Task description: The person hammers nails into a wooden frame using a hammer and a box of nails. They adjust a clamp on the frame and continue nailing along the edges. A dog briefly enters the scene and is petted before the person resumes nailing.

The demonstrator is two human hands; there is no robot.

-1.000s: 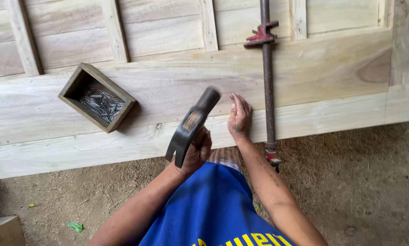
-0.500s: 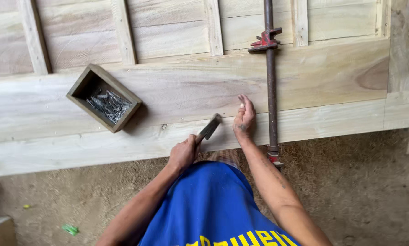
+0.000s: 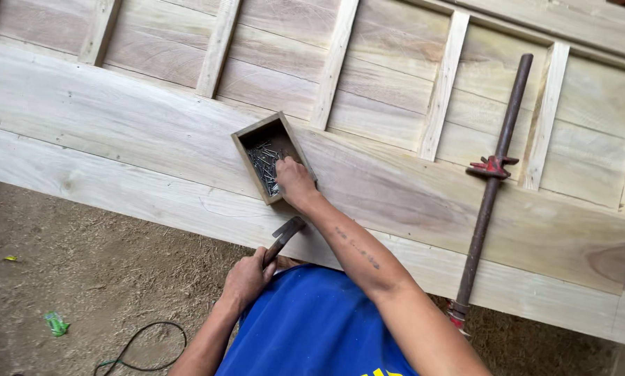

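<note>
right hand (image 3: 295,182) in nail box (image 3: 246,143), left hand (image 3: 246,278) gripping hammer (image 3: 284,235)

single head-worn view, looking steeply down, close over wooden panel (image 3: 410,202) and dirt floor (image 3: 82,278)

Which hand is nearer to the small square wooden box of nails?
Right. The right hand reaches into the small square wooden box of nails; the left hand is below it, holding a hammer.

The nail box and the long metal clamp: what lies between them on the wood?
Bare plank only. In the head view nothing rests between the nail box and the clamp; the right hand reaches into the box from below.
</note>
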